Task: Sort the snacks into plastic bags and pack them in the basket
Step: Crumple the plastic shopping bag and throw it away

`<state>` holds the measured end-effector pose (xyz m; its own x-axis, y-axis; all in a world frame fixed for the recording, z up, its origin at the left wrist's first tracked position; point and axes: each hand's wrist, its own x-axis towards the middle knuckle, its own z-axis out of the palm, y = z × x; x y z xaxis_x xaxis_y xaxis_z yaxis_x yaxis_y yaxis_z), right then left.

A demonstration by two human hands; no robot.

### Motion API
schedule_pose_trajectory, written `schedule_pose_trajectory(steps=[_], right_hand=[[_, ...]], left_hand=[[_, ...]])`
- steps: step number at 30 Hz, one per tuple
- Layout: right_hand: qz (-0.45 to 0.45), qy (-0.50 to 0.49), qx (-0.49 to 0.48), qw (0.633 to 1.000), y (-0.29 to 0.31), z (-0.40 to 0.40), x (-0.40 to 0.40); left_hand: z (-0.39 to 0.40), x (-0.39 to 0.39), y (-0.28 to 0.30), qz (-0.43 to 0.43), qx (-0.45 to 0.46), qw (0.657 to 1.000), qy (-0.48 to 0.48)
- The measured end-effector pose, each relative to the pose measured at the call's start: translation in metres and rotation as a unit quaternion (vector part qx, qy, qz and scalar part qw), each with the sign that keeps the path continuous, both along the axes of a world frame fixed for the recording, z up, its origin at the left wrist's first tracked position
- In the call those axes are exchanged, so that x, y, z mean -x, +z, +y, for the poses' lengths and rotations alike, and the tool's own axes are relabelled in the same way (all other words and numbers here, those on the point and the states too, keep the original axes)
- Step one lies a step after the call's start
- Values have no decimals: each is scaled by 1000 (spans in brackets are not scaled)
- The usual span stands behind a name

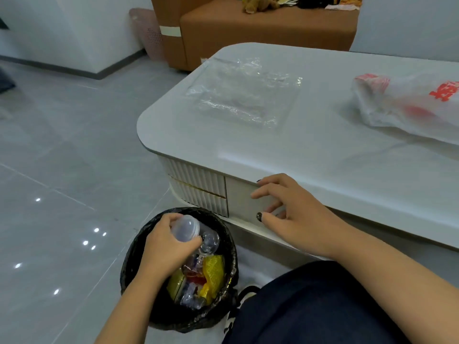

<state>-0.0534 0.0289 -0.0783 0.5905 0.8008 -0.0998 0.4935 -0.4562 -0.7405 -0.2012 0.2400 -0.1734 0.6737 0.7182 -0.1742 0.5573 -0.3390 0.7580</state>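
Observation:
My left hand [166,247] grips a clear plastic container [186,228] over a round bin lined with a black bag [223,234] on the floor. Inside the bin lie yellow and red snack wrappers [212,271] and clear plastic. My right hand [290,212] is empty, its fingers spread against the front of the white table's drawer [239,194]. On the tabletop, a flat stack of clear plastic bags [238,93] lies at the left, and a white plastic bag with red print [407,105], holding something, lies at the right.
The white low table [323,150] with a rounded corner stands ahead. A brown sofa [248,28] with soft toys is behind it, and a pink basket [149,31] stands to the sofa's left. My dark-clothed knee [310,306] is at the bottom.

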Motion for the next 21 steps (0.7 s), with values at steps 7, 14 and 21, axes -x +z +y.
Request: schedule_pose_trajectory(steps=[7,14,21], right_hand=[[-17,7,18,1000,-4,0,1],[-54,30,50,997,-7,-6,-2],[-76,53,71,993,-10,-12,-5]], left_hand=[[15,-17,-88,115,-37,993,-13],[13,-37,-139,341,-164,922,-84],[0,-41,-149,385,-102,915,-65]])
